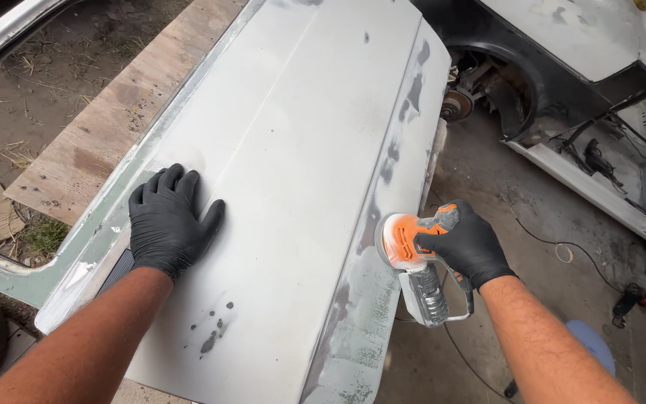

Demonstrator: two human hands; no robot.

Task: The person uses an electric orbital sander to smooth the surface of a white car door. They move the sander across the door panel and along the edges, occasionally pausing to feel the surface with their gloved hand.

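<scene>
Left hand (170, 221) spread flat on mostly sanded panel (293, 150), right hand (466, 243) gripping sander (407, 243) at panel's patchy right edge, dark spots left near its bottom.

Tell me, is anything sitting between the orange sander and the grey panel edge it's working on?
Nothing visible. The right hand holds the orange sander right against the panel at its scuffed right edge, and the left hand lies flat on the panel, well clear.

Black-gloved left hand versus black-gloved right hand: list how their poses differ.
The black-gloved left hand lies flat, fingers spread, on the broad top face of the grey primed car panel; the black-gloved right hand is curled around the orange sander. The left hand holds nothing; the right hand grips the tool at the panel's side edge. Both wear black gloves.
</scene>
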